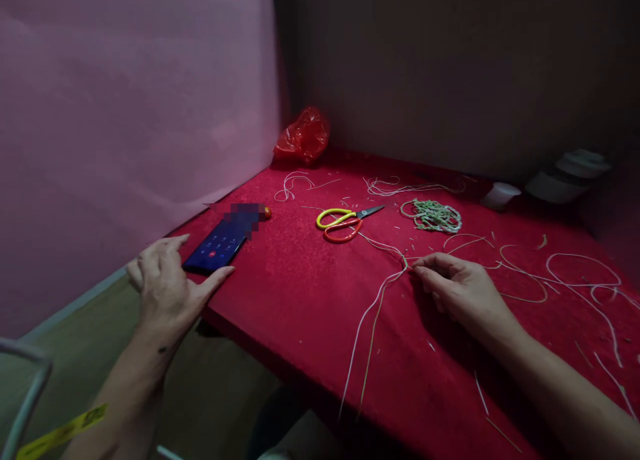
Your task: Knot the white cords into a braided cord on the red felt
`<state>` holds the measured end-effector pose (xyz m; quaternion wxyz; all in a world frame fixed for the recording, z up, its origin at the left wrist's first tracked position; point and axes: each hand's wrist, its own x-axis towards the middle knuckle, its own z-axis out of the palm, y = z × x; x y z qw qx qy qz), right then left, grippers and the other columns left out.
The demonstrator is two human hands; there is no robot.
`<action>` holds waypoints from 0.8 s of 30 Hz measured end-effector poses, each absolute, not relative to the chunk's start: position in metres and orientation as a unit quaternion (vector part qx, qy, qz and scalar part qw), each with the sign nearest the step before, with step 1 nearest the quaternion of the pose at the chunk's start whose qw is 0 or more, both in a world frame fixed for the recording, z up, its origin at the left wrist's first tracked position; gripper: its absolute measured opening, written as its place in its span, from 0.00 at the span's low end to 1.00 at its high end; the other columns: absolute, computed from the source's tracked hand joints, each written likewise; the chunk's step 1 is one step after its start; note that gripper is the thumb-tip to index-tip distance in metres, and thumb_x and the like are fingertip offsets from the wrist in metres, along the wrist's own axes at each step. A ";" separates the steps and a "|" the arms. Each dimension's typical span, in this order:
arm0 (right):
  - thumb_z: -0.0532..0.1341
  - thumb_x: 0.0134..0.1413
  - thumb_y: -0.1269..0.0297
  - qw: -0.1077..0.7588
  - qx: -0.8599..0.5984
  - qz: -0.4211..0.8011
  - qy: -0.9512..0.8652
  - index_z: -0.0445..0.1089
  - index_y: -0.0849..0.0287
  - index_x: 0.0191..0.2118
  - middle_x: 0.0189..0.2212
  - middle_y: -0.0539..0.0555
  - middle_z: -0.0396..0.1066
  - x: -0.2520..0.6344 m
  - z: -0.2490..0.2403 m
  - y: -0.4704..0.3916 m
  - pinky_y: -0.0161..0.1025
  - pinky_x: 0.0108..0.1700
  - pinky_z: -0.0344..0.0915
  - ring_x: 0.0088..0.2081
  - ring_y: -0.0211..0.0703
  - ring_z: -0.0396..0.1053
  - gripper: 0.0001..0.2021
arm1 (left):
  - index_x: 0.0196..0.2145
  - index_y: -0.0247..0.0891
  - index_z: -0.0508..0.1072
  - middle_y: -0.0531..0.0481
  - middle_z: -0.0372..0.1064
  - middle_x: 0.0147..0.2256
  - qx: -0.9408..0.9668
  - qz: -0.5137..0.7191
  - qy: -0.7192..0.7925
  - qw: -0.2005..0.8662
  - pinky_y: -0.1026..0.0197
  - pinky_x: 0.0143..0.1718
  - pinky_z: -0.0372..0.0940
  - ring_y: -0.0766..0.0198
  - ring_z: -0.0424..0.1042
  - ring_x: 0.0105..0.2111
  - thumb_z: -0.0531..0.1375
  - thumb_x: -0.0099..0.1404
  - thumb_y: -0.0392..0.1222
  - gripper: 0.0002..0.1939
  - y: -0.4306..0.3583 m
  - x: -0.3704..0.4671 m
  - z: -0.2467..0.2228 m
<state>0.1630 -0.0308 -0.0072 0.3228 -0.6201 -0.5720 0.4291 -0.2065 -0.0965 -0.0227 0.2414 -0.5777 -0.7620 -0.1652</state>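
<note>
My left hand (170,280) is at the table's left edge, thumb and fingers spread around the near end of a dark smartphone (220,243) with a lit call screen. It holds nothing, and I cannot tell whether the thumb touches the phone. Thumb and forefinger of my right hand (457,287) pinch thin cords (403,263) close to the spot where they meet. Two cord ends, one whitish and one tan, hang toward the table's front edge. Beyond the cords lie scissors (345,221) with one yellow and one red handle, blades pointing right.
The table has a red cloth (280,300). A green-and-white knotted cord bundle (433,217) lies behind my right hand, loose cords (565,280) to its right. At the back are a red plastic bag (304,137), a white cup (500,195) and a white container (567,175). Cord scraps are scattered about.
</note>
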 end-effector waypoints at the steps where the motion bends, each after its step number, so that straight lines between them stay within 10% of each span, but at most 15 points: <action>1: 0.58 0.46 0.58 0.322 -0.620 0.426 -0.574 0.67 0.62 0.31 0.14 0.44 0.56 0.163 -0.008 -0.031 0.28 0.12 0.47 0.12 0.29 0.51 0.12 | 0.52 0.30 0.54 0.31 0.58 0.50 -0.574 -0.164 -0.767 0.237 0.45 0.52 0.50 0.44 0.56 0.53 0.53 0.59 0.57 0.32 -0.096 -0.210 -0.022; 24: 0.59 0.44 0.56 0.315 -0.626 0.418 -0.579 0.68 0.62 0.32 0.13 0.45 0.57 0.164 -0.009 -0.030 0.28 0.12 0.48 0.12 0.29 0.52 0.14 | 0.55 0.35 0.57 0.45 0.70 0.45 -0.567 -0.281 -0.736 0.240 0.54 0.53 0.51 0.55 0.62 0.50 0.54 0.62 0.47 0.25 -0.081 -0.227 -0.043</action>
